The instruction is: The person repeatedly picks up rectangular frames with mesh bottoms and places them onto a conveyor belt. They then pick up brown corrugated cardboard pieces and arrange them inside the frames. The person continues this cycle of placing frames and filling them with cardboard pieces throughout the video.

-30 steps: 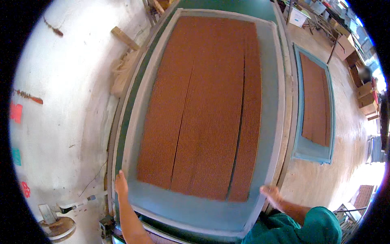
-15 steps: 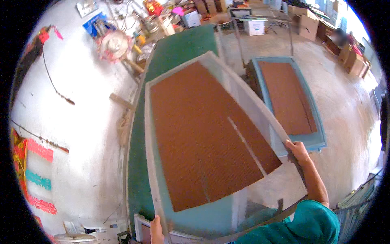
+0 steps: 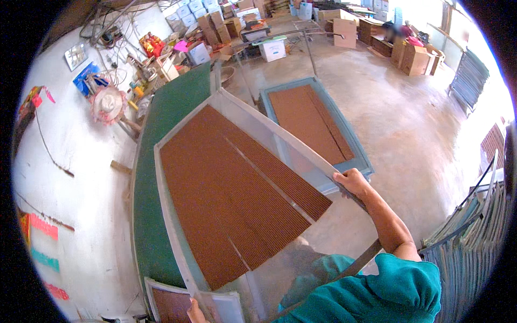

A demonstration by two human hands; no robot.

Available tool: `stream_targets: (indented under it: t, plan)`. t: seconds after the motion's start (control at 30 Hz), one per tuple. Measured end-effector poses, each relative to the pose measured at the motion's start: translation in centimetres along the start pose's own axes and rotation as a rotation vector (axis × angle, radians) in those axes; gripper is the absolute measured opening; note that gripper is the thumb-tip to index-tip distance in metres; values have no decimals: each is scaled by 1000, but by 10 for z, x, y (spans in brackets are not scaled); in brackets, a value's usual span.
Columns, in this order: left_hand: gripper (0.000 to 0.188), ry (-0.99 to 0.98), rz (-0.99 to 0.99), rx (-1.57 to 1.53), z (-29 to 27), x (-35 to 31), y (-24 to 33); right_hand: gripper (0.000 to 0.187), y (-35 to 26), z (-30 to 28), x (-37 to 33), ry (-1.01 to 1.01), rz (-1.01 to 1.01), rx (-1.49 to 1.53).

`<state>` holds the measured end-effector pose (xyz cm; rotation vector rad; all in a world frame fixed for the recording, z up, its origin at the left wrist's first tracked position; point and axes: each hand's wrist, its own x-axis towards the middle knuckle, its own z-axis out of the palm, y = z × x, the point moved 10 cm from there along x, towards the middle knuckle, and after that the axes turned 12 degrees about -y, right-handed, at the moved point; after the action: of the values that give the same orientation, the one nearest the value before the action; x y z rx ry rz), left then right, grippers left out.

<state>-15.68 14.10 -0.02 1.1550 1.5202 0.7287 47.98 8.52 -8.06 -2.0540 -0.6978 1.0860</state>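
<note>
I hold a large framed mesh screen [image 3: 171, 234] tilted in front of me, spanning both hands. A dark brown, finely ridged layer [image 3: 231, 188] lies on it, like many thin strips side by side, split by lengthwise gaps. My right hand [image 3: 353, 182] is closed round the right rail of the frame. At the lower edge my left hand [image 3: 196, 312], partly cut off, is closed on the left rail. Beyond the right rail lies a blue-framed screen [image 3: 360, 148] bearing a lighter brown ridged layer [image 3: 309, 126].
A long green table [image 3: 146, 210] runs beneath the screen's left side. Another framed screen [image 3: 232, 308] sits below, near my left hand. Many grey-blue frames [image 3: 458, 269] stand stacked at the right. Cardboard boxes [image 3: 414, 58] and a white box [image 3: 273, 50] stand farther back.
The view has swung right, so the scene sits farther left. Both hands still grip the screen. More of the stacked frames at the right now shows.
</note>
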Motion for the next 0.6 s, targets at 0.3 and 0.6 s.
stream_targets:
  t: [0.3,0.6]
  plan:
    - [50,-65,-353,15,124,134,13,44,53,-136,33,195,38,234]
    - [45,-130,-174,196,391,299,121,39,103,-330,197,378,252,352]
